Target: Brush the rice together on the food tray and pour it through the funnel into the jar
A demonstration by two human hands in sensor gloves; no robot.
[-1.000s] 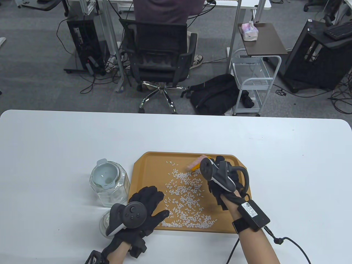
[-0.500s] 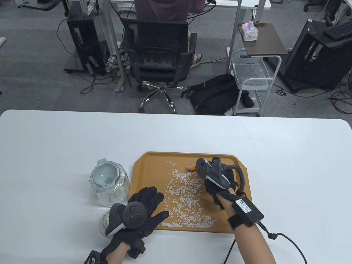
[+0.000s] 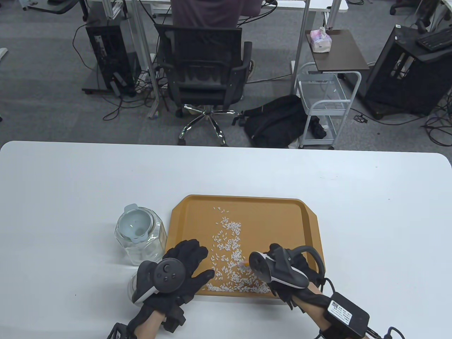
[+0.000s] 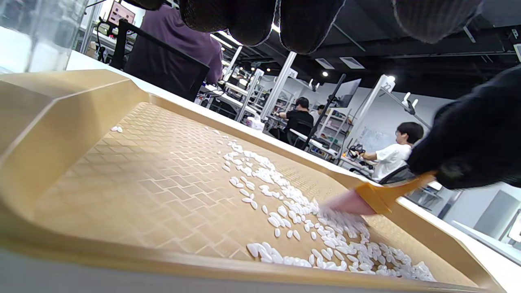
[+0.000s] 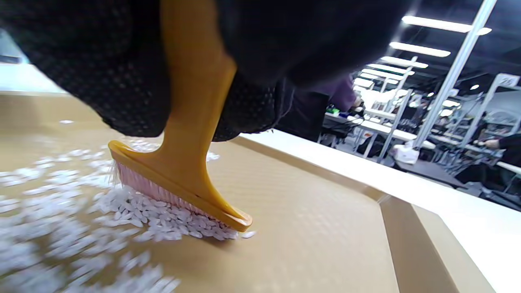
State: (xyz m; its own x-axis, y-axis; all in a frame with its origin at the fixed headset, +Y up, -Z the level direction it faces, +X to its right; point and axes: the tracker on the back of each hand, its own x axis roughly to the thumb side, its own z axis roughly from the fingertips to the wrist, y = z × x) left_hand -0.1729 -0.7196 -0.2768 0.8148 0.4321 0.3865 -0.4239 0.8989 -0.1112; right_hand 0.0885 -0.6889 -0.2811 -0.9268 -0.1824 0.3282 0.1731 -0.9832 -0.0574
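Note:
An orange food tray (image 3: 279, 215) lies on the white table, with white rice (image 3: 229, 247) scattered down its middle and piled along its near edge. My right hand (image 3: 282, 259) grips the yellow handle of a small brush (image 5: 179, 179). The brush's pink bristles press into the rice near the tray's front; it also shows as brush (image 4: 366, 199) from the left wrist. My left hand (image 3: 189, 256) rests flat on the tray's near left corner, fingers straight. A glass jar (image 3: 141, 243) with a pale funnel (image 3: 133, 226) in its mouth stands just left of the tray.
A round glass lid (image 3: 131, 286) lies on the table partly under my left hand. Past the far table edge there is an office chair (image 3: 204, 77) with a seated person, a black bag and a white cart.
My right hand has pulled the brush from the tray's far side to its near edge, dragging rice towards me. The left hand has stayed on the tray corner.

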